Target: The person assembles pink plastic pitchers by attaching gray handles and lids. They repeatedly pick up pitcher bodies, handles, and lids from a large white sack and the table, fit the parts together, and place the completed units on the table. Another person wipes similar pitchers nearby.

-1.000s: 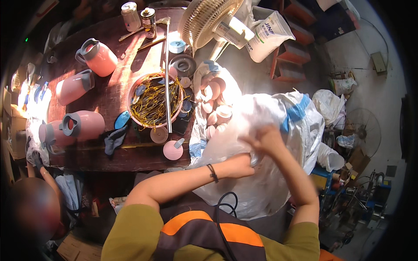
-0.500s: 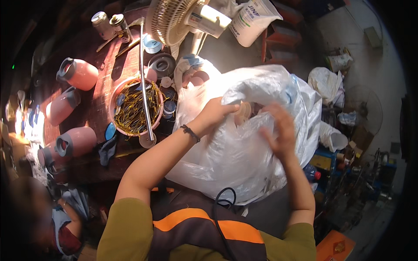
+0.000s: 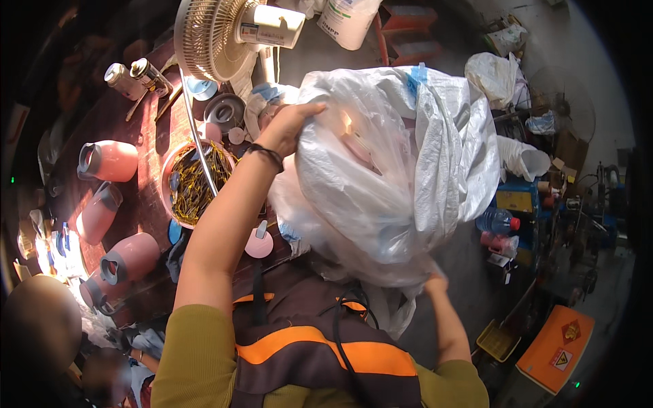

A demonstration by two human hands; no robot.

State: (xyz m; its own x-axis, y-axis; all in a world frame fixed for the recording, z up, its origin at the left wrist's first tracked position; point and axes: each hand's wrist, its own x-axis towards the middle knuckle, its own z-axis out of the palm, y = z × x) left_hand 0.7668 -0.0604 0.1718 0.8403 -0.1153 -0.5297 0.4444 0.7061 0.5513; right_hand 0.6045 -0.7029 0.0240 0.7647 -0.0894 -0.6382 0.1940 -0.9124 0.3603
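Note:
A large white woven sack with a clear plastic liner bulges in front of me, its mouth spread. Pale and pinkish shapes show dimly through the film, too blurred to name. My left hand is closed on the liner's edge at the upper left, its thumb stretched over the plastic. Low on the right, my right hand grips the bag's near edge, its fingers partly hidden by the plastic. A round pink disc with a small grey tab lies at the table edge, below my left forearm.
On the dark red table, several pink jugs with grey handles stand left, beside a pink tub of yellow-black strips. A fan and two cans are behind. An orange box lies lower right; another person is lower left.
My left hand has moved up and left, drawing the liner's edge with it. My right hand has dropped from the bag's opening to its near lower edge. The pink disc has come into sight.

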